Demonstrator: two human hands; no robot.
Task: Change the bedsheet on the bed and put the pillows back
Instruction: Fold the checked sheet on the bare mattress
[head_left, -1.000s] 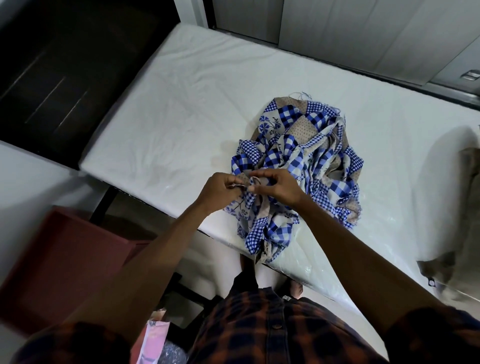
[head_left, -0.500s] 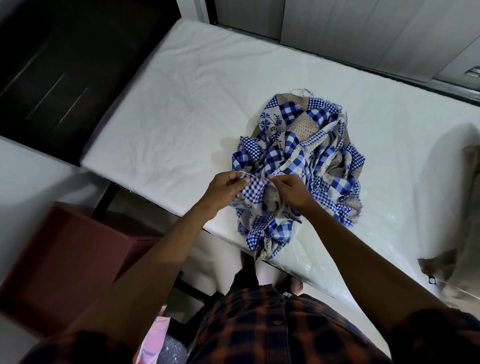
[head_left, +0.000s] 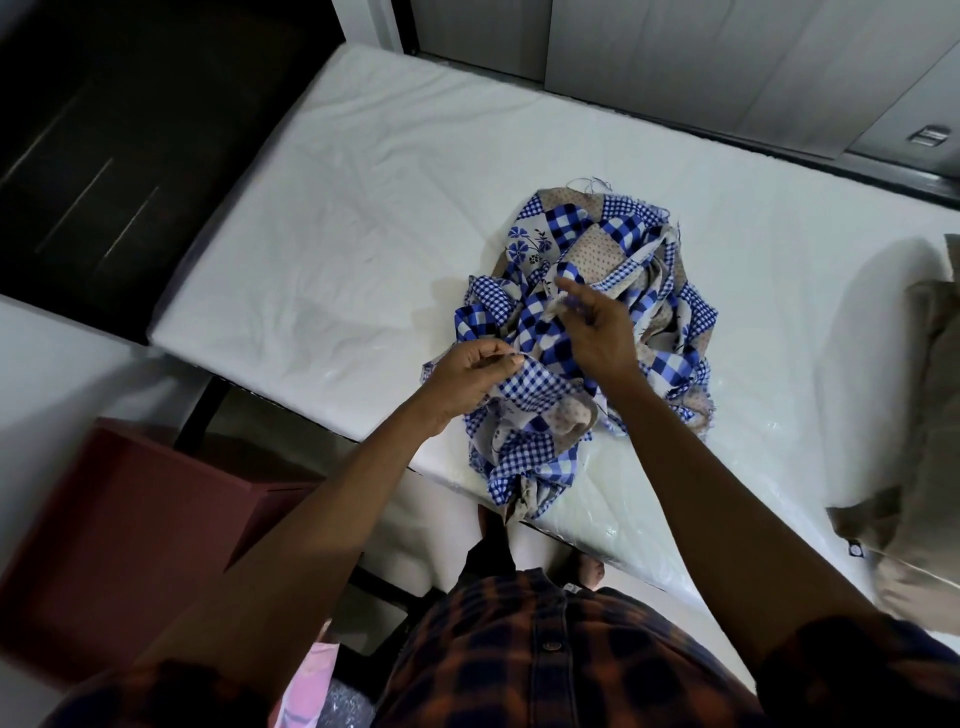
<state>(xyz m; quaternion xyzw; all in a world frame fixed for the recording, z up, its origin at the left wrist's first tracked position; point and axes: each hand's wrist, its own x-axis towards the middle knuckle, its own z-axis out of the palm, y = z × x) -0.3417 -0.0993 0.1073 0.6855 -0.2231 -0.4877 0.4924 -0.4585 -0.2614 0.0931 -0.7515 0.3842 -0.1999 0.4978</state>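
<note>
A crumpled blue-and-white checked patchwork bedsheet lies in a heap on the bare white mattress, with a part hanging over the near edge. My left hand pinches a checked edge of the sheet near the mattress edge. My right hand is farther in over the heap and pinches a fold of the sheet between thumb and fingers. The stretch of cloth between the two hands is pulled up a little.
A beige pillow lies at the mattress's right end. A dark red box stands on the floor to the left. A dark door is at the far left, and grey wardrobe panels run behind the bed.
My hands, close together on the sheet before, have moved apart. The right hand went farther over the heap with a fold; the left stayed near the mattress edge.
</note>
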